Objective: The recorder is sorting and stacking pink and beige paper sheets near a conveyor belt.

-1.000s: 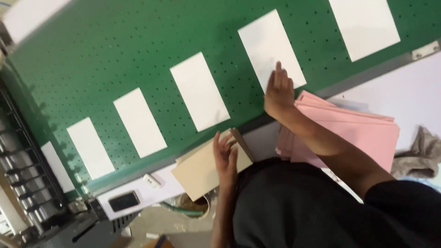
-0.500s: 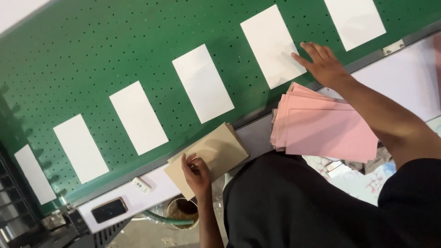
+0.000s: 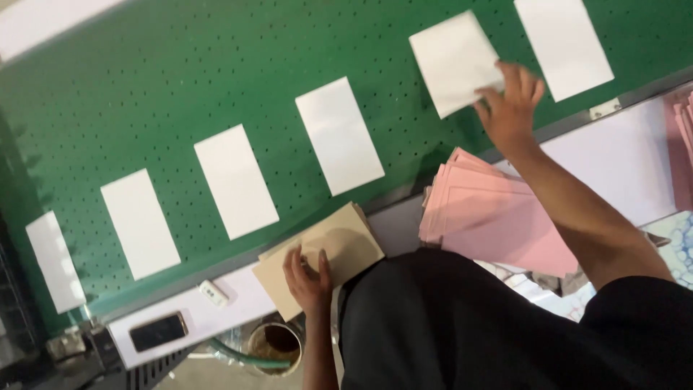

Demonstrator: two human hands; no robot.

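The white sheet [image 3: 453,61] under my right hand [image 3: 511,105] lies on the green perforated belt [image 3: 180,87], its long axis slanting up-left to down-right like the other white sheets [image 3: 339,136] in the row. My spread fingers press its lower right corner. A pink stack [image 3: 491,220] sits just below. My left hand [image 3: 307,278] rests flat, open, on the tan stack [image 3: 332,253], well apart from the sheet.

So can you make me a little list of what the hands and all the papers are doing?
left hand: resting on tan card stack
right hand: fingers on a white sheet
green belt: dotted with holes, white sheets in a row
pink stack: on the white ledge beside the person
phone: lying on the ledge
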